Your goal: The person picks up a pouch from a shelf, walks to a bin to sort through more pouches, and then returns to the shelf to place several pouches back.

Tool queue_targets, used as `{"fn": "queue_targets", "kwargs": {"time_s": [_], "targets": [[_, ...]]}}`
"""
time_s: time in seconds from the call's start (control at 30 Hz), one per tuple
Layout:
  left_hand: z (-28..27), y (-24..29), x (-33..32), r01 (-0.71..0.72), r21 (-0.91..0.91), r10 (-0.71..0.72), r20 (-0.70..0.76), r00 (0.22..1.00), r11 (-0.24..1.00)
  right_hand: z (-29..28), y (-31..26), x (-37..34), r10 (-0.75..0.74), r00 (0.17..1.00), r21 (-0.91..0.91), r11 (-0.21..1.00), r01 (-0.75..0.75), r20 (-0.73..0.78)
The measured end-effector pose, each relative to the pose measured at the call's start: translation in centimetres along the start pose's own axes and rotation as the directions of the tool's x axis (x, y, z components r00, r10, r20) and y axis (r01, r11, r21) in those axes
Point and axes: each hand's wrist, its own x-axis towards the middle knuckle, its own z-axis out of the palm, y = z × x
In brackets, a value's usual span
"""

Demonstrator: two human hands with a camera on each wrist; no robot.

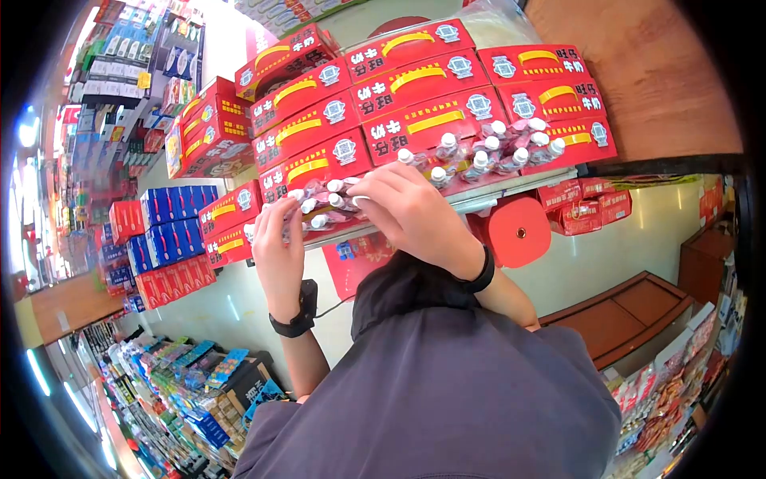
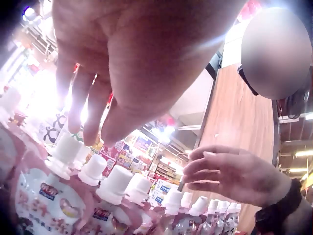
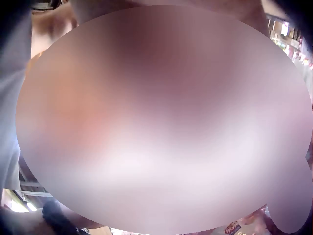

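Note:
Pink drink pouches (image 2: 49, 205) with white screw caps stand in a row along the front of the display, several of them between and around my hands. My left hand (image 1: 279, 251) is at the left end of this row, fingers stretched forward; in the left wrist view its fingers hang just above the white caps (image 2: 116, 183). My right hand (image 1: 415, 211) reaches over the pouches from the right, its fingertips close to the caps. The left wrist view shows its fingers extended and slightly bent, with nothing gripped. Most of the right wrist view is blurred.
Red milk cartons (image 1: 427, 120) with yellow handles are stacked behind the pouches. More capped pouches (image 1: 479, 164) stand to the right. Blue boxes (image 1: 175, 211) are piled at left, near crowded shelves (image 1: 132, 88). A round red stool (image 1: 519, 231) is below the ledge.

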Motion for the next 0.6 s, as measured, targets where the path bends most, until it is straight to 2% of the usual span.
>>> {"fn": "queue_targets", "kwargs": {"time_s": [0.07, 0.23, 0.53, 0.6], "targets": [[0.4, -0.2, 0.2, -0.058, 0.023, 0.058, 0.001, 0.998, 0.998, -0.6, 0.1, -0.6, -0.001, 1.0, 0.04, 0.999, 0.002, -0.02], [1.0, 0.1, 0.7, -0.024, 0.077, 0.023, 0.008, 1.0, 0.997, -2.6, -0.5, -2.4, 0.03, 0.999, 0.131, 0.991, -0.026, -0.036], [1.6, 0.1, 0.5, -0.09, 0.134, 0.078, 0.091, 0.993, 0.987, -3.9, -0.1, -5.9, 0.113, 0.983, 0.125, 0.988, -0.095, -0.147], [1.3, 0.1, 0.5, -0.035, 0.119, 0.016, 0.154, 0.988, 0.992, -4.2, -0.8, -6.3, 0.118, 0.98, 0.095, 0.99, -0.104, -0.159]]}}
